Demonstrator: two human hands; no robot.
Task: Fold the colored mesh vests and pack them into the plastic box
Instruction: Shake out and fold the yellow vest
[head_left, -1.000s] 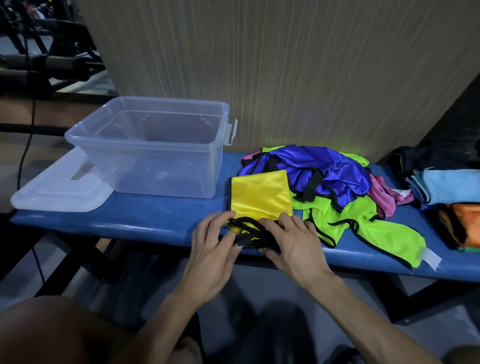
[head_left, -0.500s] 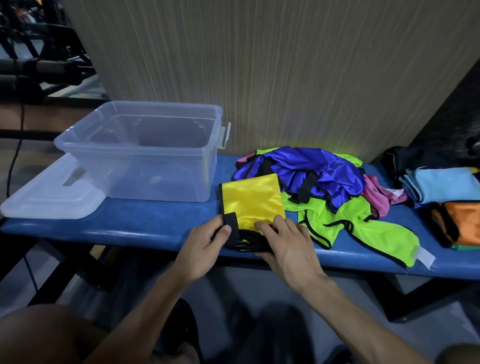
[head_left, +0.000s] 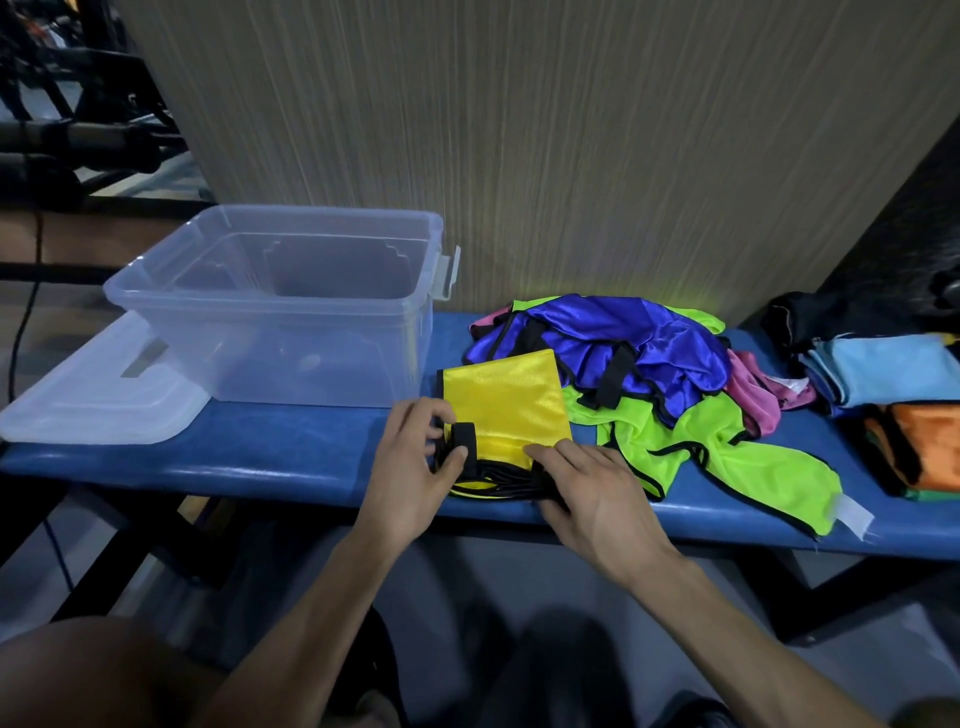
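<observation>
Both forearms reach forward from the near edge of the blue bench (head_left: 260, 457). The left hand (head_left: 410, 467) pinches a black strap (head_left: 464, 441) of the yellow vest (head_left: 506, 405); the right hand (head_left: 592, 486) lies flat, fingers seemingly spread, on its near hem. The plastic box (head_left: 275, 306) stands far left, with bare bench between.

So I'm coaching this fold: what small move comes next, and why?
Probably tuck the black strap, pinched by the left hand, under the yellow vest. The right hand presses its near edge, and the plastic box holds no vests.
</observation>
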